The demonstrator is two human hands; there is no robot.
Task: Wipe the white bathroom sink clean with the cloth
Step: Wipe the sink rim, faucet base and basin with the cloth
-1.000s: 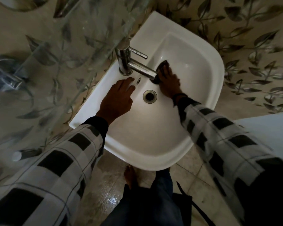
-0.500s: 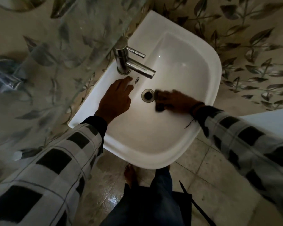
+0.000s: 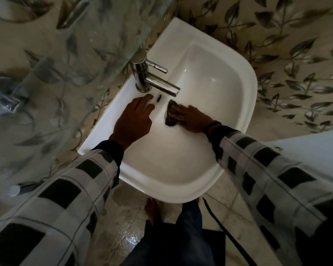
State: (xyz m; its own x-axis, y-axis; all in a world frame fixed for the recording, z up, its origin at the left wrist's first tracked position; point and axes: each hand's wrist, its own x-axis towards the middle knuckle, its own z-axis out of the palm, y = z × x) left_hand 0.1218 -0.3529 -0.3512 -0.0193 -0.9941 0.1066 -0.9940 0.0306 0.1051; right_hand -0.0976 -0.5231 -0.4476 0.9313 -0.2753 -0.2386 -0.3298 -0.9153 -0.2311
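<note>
Head view looks straight down on a white ceramic bathroom sink [image 3: 238,104] where we are in the middle of wiping. Our right hand [image 3: 192,119] lies flat on a dark crumpled cloth [image 3: 170,115] at the bottom of the bowl, just under the spout of the chrome mixer tap [image 3: 156,83]. Its grip is open: the fingers are spread and press the cloth down rather than curl round it. Our left hand [image 3: 133,120] is likewise open and holds nothing, its straight fingers resting on the sink's back ledge between the tap base and the overflow slot [image 3: 159,98]. The drain does not show; we judge that it sits under the cloth or the hand.

As for progress, the bowl looks glossy and free of marks wherever the dim light reaches, but we cannot tell which parts have been wiped. We judge that the job is partway through, with the back ledge round the tap, the rim and the front edge left to do.

Around the sink are a leaf-patterned wall [image 3: 296,54], a clear glass panel [image 3: 65,54] by the sink's left edge, and a white fixture [image 3: 306,150] off its right edge. Below the front edge, a pale tiled floor [image 3: 123,227] shines as if wet, with a bare foot [image 3: 152,210] and a black cord [image 3: 229,233] on it. Checked sleeves [image 3: 71,198] cover both arms
</note>
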